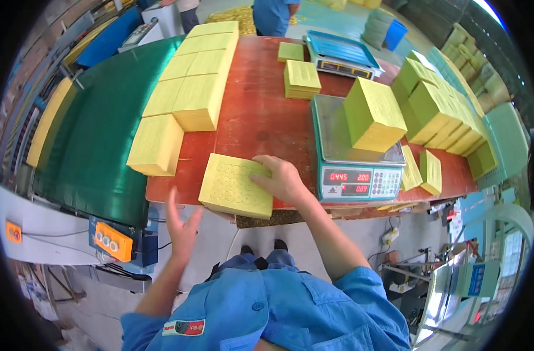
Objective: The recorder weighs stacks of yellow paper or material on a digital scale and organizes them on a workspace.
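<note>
A thick stack of yellow paper (232,186) with rows of round marks on its top lies at the table's near edge and slightly overhangs it. My right hand (280,180) grips its right side, thumb on the top face and fingers at the far right corner. Left of the stack, my left hand (183,230) is open with thumb and fingers apart, touching nothing. Just beyond that hand stands another yellow paper stack (155,143), at the near end of a double row of similar stacks (188,88).
To the right, a digital scale (360,175) with a lit red display carries a tall yellow stack (373,114). Several stacks (436,111) crowd the right side of the red table (261,117). A second scale (343,50) stands behind. A green conveyor belt (97,128) runs along the left.
</note>
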Motion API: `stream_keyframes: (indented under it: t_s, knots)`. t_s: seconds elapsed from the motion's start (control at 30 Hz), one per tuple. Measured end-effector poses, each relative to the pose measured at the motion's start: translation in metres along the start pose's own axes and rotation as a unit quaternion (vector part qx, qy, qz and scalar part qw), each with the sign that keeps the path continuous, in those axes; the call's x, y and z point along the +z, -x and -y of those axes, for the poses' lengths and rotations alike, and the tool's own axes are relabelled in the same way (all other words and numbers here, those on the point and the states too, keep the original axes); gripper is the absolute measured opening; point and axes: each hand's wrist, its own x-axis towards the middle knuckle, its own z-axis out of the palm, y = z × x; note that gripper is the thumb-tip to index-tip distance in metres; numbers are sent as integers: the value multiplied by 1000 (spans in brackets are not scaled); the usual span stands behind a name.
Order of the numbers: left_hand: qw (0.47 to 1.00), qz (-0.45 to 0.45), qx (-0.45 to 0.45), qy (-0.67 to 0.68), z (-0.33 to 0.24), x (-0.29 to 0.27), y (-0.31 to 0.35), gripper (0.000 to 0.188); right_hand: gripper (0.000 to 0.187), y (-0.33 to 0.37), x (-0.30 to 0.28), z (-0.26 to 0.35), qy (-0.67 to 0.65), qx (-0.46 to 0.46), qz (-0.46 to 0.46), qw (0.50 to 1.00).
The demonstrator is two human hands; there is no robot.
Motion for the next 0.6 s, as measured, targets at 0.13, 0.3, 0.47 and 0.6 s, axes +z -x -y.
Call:
stream_keyframes:
  t_s: [0.13, 0.3, 0.47, 0.6]
  knots:
    - [840, 89, -413, 341, 50, 12, 65, 76, 52, 28, 16, 11, 44, 10, -57, 997]
    - [721, 154, -328, 590, 25, 39, 43, 75, 59, 63, 45, 36, 36, 48, -95, 994]
    - [734, 132, -302, 593, 2, 22, 41, 69, 63, 85, 68, 45, 4, 83, -120, 989]
    - [784, 125, -303, 528, -9, 17, 39, 59, 62, 90, 73, 48, -18, 67, -131, 989]
